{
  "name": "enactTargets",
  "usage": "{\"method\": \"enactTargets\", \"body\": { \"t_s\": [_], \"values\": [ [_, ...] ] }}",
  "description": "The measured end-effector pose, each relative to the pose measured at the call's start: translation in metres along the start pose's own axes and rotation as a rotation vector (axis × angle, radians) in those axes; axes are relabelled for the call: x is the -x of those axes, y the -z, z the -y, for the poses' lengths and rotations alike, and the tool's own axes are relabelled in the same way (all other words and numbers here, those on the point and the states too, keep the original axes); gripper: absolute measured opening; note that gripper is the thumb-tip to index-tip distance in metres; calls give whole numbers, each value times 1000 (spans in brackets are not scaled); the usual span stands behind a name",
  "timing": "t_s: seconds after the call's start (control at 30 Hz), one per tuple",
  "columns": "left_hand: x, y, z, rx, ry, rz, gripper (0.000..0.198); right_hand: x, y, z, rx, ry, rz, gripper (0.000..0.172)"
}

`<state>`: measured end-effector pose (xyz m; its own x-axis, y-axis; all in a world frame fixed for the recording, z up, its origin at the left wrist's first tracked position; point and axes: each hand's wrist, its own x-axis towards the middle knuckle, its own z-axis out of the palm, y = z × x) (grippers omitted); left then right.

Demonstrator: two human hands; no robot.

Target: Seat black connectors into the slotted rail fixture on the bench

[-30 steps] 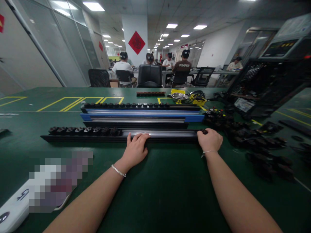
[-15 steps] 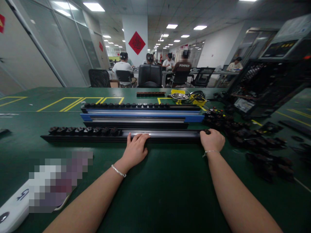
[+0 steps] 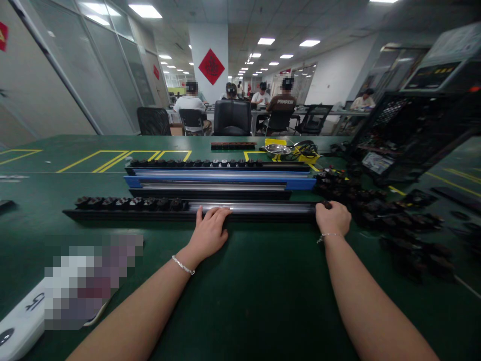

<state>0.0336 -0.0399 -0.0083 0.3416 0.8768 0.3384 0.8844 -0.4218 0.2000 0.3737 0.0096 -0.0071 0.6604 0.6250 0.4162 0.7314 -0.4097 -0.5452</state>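
Green table (image 3: 240, 301): long black silvery rail (image 3: 263, 207) under flat left hand (image 3: 209, 233), right hand (image 3: 333, 218) clenched.

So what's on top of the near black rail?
On the rail: black clips at left, then a bare silver strip. The left hand lies flat on it; the right hand grips a piece at its end. Under the hands is hidden.

The left hand (image 3: 210, 229) presses the near rail (image 3: 263, 207); the right hand (image 3: 333, 218) pinches a black piece (image 3: 326, 204).
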Motion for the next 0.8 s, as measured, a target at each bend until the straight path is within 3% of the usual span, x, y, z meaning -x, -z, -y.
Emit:
{"method": "enactTargets", "body": {
  "t_s": [0.57, 0.8],
  "values": [
    [0, 0, 1, 10, -1, 7, 53, -12, 1, -14, -91, -74, -19, 29],
    [1, 0, 1, 11, -6, -5, 53, -21, -5, -25, -90, -135, -36, 35]
  ]
}}
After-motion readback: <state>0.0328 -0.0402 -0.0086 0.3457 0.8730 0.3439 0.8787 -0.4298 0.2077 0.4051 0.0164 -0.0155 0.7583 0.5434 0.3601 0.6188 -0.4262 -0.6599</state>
